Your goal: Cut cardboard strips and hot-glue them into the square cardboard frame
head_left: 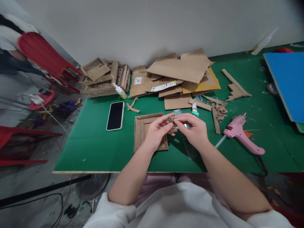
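Between the fingertips of both hands is a small piece of corrugated cardboard (172, 123), mostly covered by the fingers. My left hand (158, 129) pinches it from the left, and my right hand (193, 127) grips it from the right. Under my left hand lies a square cardboard frame (139, 145) with layered raised edges and a ribbed inner border; its right part is partly hidden. Just beyond my right hand, a utility knife (194, 109) with a teal part shows, partly covered.
A pink glue gun (245, 136) lies to the right, near cardboard scraps (216, 114). Left are a phone (115, 116) and a small glue bottle (120, 91). Cardboard sheets (178, 68) and stacked frames (104, 77) stand along the wall; a blue board (287, 85) is far right.
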`<state>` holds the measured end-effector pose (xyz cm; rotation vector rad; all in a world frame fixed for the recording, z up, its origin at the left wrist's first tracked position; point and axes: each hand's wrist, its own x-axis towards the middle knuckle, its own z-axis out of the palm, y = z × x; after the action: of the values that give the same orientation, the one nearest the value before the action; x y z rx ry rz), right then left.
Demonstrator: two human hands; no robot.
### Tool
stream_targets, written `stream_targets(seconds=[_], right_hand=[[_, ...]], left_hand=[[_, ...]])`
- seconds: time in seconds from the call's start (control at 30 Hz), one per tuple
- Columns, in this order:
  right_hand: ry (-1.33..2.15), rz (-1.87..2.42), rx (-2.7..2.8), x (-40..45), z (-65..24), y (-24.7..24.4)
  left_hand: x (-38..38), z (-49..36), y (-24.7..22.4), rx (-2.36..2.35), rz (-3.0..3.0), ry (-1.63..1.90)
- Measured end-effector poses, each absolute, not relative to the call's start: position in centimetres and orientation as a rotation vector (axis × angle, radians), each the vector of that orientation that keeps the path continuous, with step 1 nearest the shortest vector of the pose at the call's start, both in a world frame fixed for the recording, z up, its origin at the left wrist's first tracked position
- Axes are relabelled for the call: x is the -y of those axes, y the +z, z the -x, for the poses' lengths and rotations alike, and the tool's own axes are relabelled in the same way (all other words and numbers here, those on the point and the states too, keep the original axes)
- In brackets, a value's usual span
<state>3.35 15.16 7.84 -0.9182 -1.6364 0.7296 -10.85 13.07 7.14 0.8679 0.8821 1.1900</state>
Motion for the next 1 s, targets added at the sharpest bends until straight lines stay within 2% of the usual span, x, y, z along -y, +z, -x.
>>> stream_targets(seconds=[0.2, 0.4, 0.5, 0.73, 1.0], right_hand=[[0.858, 0.909, 1.622, -15.4, -3.5, 7.3], [0.312, 0.794, 1.843, -15.9, -3.7, 6.9], [0.200, 0.777, 1.879, -16.0, -3.8, 6.7], [0.119, 0.819, 1.939, -15.9, -3.8, 6.4], [0.193, 0.861, 1.885, -15.9, -3.5, 6.4]], left_hand=[[-13.1, 10.8, 7.0, -0.902, -0.874, 1.214], [-13.2, 10.7, 6.7, -0.981, -0.952, 1.263], [-13.2, 10.7, 6.8, -1.000, -0.972, 1.268], [-13.2, 10.6, 7.0, -1.082, -1.002, 1.256], [-13.3, 10.7, 6.9, -1.035, -0.963, 1.221]])
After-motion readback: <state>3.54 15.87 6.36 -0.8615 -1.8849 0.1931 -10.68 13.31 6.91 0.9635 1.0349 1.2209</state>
